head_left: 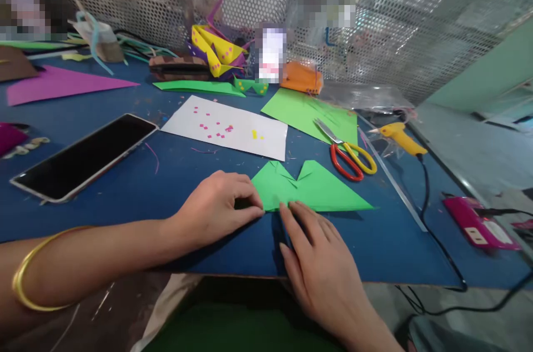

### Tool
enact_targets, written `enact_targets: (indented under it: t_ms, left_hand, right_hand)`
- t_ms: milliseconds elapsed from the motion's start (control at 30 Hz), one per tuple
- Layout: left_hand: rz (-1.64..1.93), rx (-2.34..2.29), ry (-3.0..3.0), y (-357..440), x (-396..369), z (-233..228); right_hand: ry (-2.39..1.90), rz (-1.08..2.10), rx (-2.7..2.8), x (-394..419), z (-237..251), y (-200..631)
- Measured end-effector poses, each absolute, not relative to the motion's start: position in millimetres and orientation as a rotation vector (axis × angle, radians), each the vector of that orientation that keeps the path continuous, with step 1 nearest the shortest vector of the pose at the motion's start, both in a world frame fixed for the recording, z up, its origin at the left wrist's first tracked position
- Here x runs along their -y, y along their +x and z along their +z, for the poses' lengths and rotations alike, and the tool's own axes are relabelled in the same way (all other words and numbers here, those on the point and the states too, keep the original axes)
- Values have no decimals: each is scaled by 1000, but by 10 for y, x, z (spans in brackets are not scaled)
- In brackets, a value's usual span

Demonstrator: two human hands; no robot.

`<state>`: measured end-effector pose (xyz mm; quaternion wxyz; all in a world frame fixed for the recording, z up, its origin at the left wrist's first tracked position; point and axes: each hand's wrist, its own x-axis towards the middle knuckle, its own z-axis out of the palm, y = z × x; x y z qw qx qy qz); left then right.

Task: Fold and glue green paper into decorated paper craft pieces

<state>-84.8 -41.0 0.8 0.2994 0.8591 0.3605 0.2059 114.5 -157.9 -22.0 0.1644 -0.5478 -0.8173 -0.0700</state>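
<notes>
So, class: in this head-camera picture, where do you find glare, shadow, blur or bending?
Head view: soft glare on the black glass phone; a dark shadow under both hands beside the folded green paper; pixelated blocks along the top; the blue table's front edge bows, wide-lens distortion.

Light: even, soft, moderately bright daylight tone
Shadows: short dark ones under the left hand (216,205) and right hand (320,268) on the desk (175,185)
Glare: faint sheen on the phone (85,155)
Edges: wide-angle bending, corners soft
Blur: pixelated patches along the top
</notes>
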Motion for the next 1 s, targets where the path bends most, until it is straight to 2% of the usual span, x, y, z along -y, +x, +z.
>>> enact_targets:
  t_ms: [767,1000]
  left_hand:
    - [517,-1060,2393,-876,412,-53]
    - [527,-1036,2336,-882,397,-36]
  right_hand:
    - [-1520,-233,2316,1544,-215,1105]
    - [-1509,-139,2338,1527,-169,1051]
